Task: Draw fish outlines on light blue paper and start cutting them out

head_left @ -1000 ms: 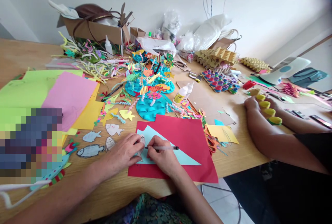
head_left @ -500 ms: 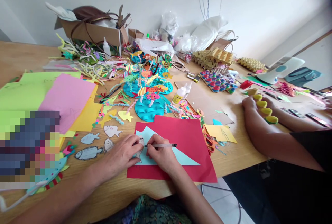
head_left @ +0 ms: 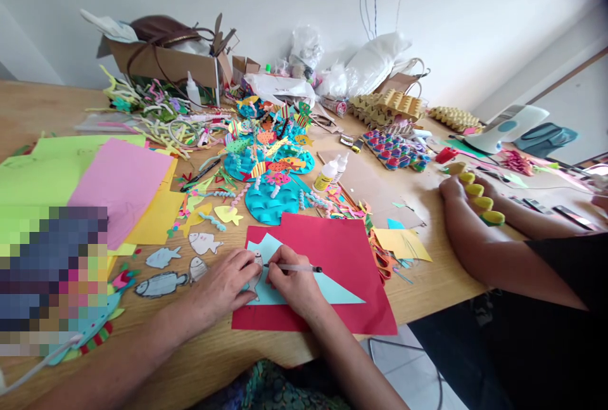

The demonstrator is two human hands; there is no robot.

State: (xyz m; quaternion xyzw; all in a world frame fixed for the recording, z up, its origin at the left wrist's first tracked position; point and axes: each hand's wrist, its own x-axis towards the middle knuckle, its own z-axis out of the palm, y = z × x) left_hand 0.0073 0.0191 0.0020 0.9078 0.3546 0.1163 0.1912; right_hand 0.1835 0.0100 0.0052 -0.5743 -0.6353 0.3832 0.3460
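On the table (head_left: 38, 102), I see an open brown cardboard box (head_left: 166, 63) holding a dark brown leather-like bag (head_left: 159, 31). Right of the box sit a bulging whitish plastic bag (head_left: 377, 63) and, farther right, bumpy tan egg trays (head_left: 394, 106).

bare bench (head_left: 418, 286) lies between the red paper (head_left: 332, 242) and the other person's arm (head_left: 475, 251); upright glue bottles (head_left: 325, 177) obstruct beyond the paper's far edge.

The wooden table (head_left: 420, 282) carries red paper (head_left: 332, 245) beneath the right hand (head_left: 293, 280), fish cutouts (head_left: 161, 284) left of its grip, a blue base (head_left: 272, 205) beyond it.
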